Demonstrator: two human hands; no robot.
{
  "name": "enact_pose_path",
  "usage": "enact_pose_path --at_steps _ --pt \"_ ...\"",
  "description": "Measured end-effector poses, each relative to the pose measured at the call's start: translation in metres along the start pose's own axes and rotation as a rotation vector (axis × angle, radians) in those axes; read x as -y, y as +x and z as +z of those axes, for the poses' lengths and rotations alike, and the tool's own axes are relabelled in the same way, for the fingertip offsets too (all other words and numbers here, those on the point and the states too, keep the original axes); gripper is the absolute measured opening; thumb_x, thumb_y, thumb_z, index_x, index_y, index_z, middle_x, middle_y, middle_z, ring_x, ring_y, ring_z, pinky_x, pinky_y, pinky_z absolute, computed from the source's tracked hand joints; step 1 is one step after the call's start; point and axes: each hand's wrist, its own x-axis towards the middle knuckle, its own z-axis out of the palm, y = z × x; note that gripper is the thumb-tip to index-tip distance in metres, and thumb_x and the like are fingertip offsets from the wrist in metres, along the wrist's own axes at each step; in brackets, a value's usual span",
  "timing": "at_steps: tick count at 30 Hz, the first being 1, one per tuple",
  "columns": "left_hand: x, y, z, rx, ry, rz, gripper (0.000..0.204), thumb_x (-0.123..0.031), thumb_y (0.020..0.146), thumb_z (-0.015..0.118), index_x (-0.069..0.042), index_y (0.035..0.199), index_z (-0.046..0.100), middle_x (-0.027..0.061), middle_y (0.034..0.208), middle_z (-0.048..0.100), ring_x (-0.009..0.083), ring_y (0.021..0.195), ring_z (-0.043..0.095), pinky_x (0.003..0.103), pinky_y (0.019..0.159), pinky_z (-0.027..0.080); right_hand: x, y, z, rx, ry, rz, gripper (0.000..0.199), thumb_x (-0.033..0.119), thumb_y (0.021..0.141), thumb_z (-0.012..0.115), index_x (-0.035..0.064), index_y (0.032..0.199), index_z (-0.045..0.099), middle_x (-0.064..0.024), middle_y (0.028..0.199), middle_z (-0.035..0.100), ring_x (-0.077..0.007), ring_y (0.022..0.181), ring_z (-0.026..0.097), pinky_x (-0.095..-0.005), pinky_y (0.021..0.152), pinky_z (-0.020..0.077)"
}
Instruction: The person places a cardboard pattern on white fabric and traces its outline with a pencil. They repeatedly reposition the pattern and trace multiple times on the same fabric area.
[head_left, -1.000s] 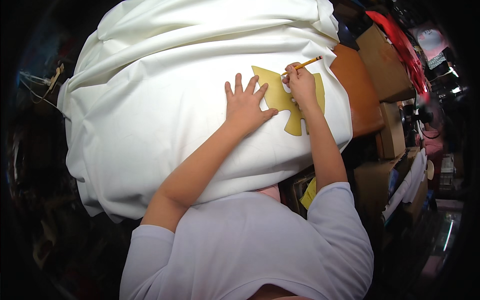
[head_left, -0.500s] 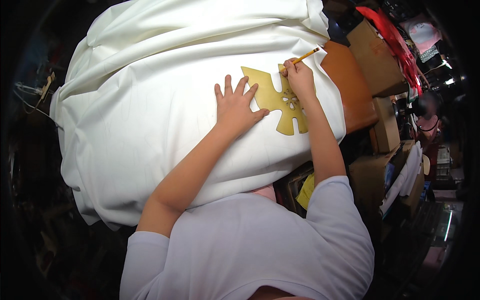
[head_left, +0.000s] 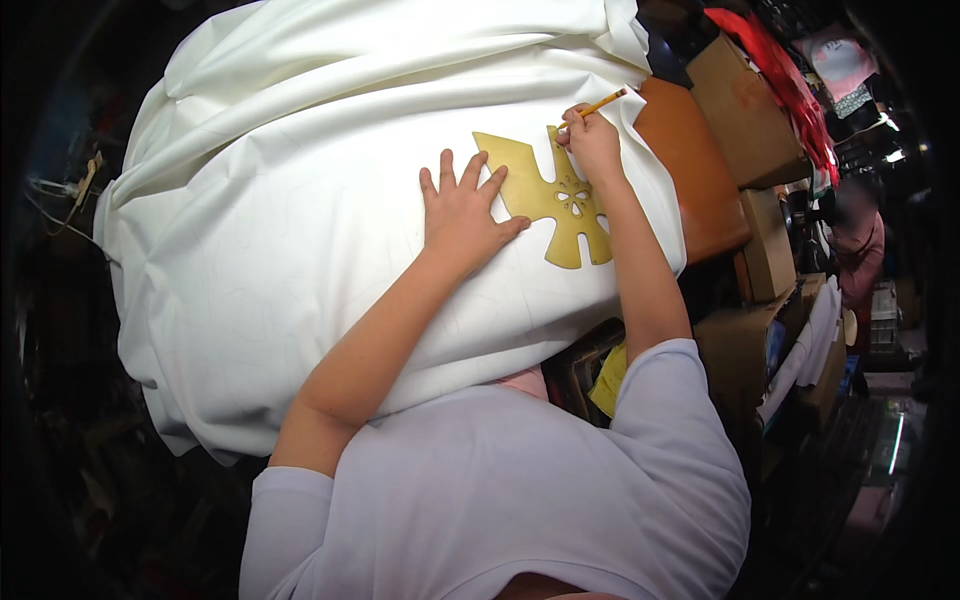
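A flat yellow-gold template (head_left: pixel 525 178) with slots and small cut-outs lies on a large white sheet of smooth material (head_left: pixel 290 240). My left hand (head_left: pixel 463 215) rests palm down with spread fingers, its fingertips and thumb on the template's left edge. A yellow pencil (head_left: pixel 606 102) is pinched in my right hand (head_left: pixel 594 146); it slants, with its eraser end up to the right. The pencil's point is by the top end of the template's upper arm. My right hand and forearm cover part of the template's right side.
The white material lies in thick folds toward the far side. Beyond its right edge is a brown padded surface (head_left: pixel 685 165), with cardboard boxes (head_left: pixel 745 110) and a red plastic sheet (head_left: pixel 775 70) farther off. A person in pink (head_left: pixel 860 250) is at the far right.
My right hand has shifted slightly, bringing the pencil's point up to the top end of the template's arm. My left hand keeps its place on the template. The whole view has shifted slightly.
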Motion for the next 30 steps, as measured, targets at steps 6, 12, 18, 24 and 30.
enact_pose_path --at_steps 6,12,18,24,30 --pt "0.000 0.001 0.000 0.031 0.000 -0.023 0.077 -0.060 0.079 0.070 -0.017 0.141 0.057 0.0106 0.154 0.039 0.0435 0.147 0.019 0.065 0.116 0.011 -0.012 -0.045 -0.041 0.060 -0.274 -0.045 0.024 0.022 0.101 0.054 0.0027 0.098 0.068 -0.0080 0.077 0.068 -0.0148 0.073 0.066 -0.0292 0.070 0.0508" --pt "-0.001 0.001 0.000 0.019 -0.016 -0.021 0.076 -0.058 0.078 0.071 -0.017 0.140 0.057 0.0105 0.153 0.039 0.0439 0.147 0.019 0.065 0.116 0.011 -0.025 -0.037 -0.047 -0.021 -0.005 0.041 0.027 0.023 0.099 0.057 -0.0005 0.095 0.069 -0.0105 0.074 0.068 -0.0183 0.068 0.065 -0.0315 0.068 0.0505" --pt "-0.001 0.001 -0.001 0.019 -0.013 -0.019 0.075 -0.057 0.078 0.072 -0.016 0.140 0.057 0.0109 0.153 0.040 0.0447 0.146 0.020 0.066 0.116 0.011 -0.038 -0.009 -0.036 -0.010 0.123 0.020 0.023 0.021 0.101 0.056 0.0008 0.097 0.067 -0.0036 0.076 0.065 -0.0102 0.068 0.061 -0.0244 0.064 0.0488" --pt "-0.002 0.001 -0.002 0.019 -0.013 -0.023 0.075 -0.055 0.077 0.073 -0.016 0.140 0.058 0.0107 0.153 0.040 0.0449 0.146 0.021 0.066 0.116 0.012 -0.062 0.017 -0.051 -0.191 0.017 0.095 0.023 0.021 0.102 0.055 0.0006 0.098 0.065 -0.0035 0.075 0.063 -0.0104 0.063 0.061 -0.0259 0.059 0.0500" --pt "-0.002 0.000 -0.002 -0.003 -0.002 -0.009 0.075 -0.056 0.078 0.073 -0.016 0.139 0.058 0.0115 0.152 0.041 0.0452 0.145 0.022 0.066 0.115 0.013 -0.071 0.020 -0.050 -0.232 0.129 0.094 0.024 0.022 0.101 0.056 0.0003 0.098 0.065 -0.0052 0.074 0.063 -0.0129 0.062 0.063 -0.0277 0.060 0.0508"
